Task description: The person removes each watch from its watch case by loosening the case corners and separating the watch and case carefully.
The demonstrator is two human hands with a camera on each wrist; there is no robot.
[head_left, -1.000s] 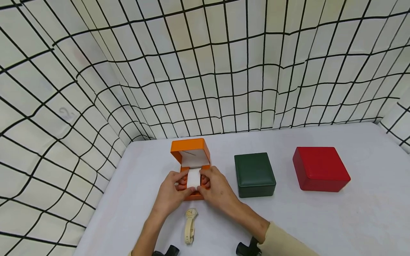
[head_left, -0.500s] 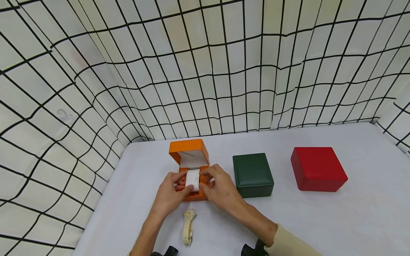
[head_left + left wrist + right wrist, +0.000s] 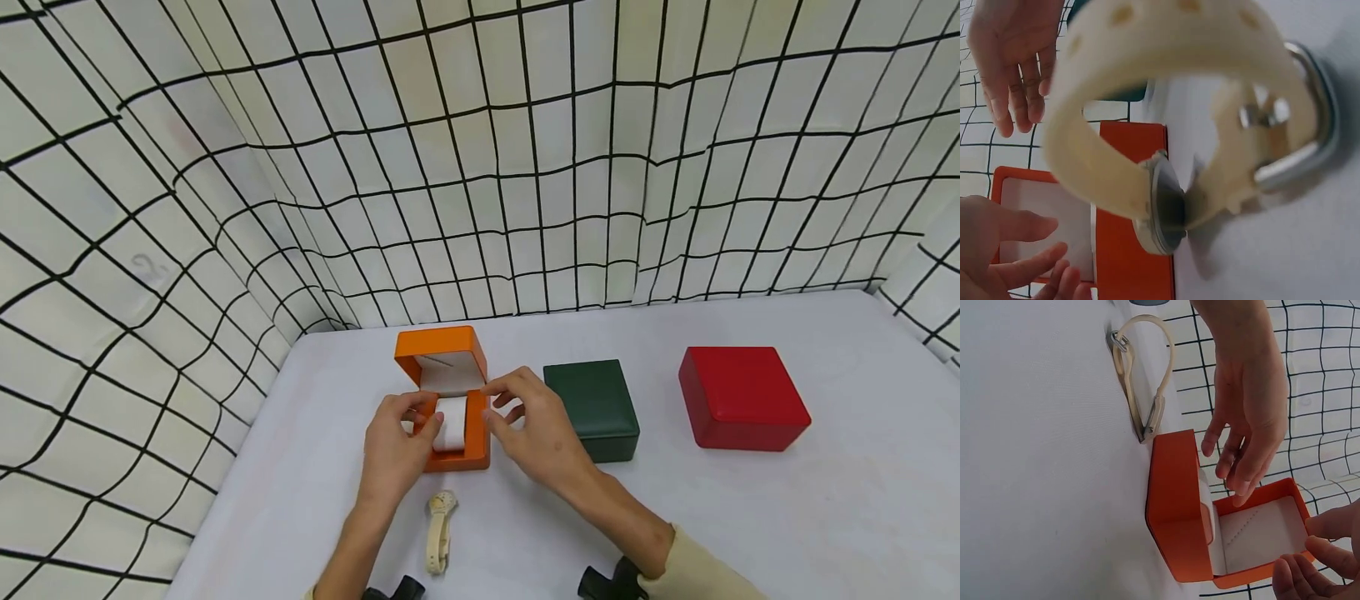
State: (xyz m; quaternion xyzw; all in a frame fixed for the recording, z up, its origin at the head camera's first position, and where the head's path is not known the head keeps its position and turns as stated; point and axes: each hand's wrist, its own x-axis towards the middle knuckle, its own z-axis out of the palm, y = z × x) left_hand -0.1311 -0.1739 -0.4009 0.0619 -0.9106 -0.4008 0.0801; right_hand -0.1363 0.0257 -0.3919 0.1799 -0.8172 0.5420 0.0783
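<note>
An orange watch box [image 3: 477,442] stands with its lid up, and a white cushion [image 3: 452,425] sits inside it. My left hand [image 3: 393,454] is over the box's left side, its thumb by the cushion; whether it touches I cannot tell. In the right wrist view the left hand [image 3: 1250,419] has loosely bent fingers, nothing between them. My right hand [image 3: 547,433] hovers off the box's right edge, fingers spread and holding nothing. A cream-strapped wristwatch [image 3: 439,529] lies in front of the box, its buckled strap [image 3: 1097,144] looming large in the left wrist view.
A closed green box [image 3: 592,404] stands right of the orange one, partly behind my right hand. Farther right is a closed red box [image 3: 742,400]. A black wire grid [image 3: 517,200] backed with white lines the rear and left of the white-covered table [image 3: 750,525].
My right hand has let go of the white cushion and drawn away to the right. The left hand's fingers have loosened slightly and shifted left. The cushion now sits uncovered on its right side.
</note>
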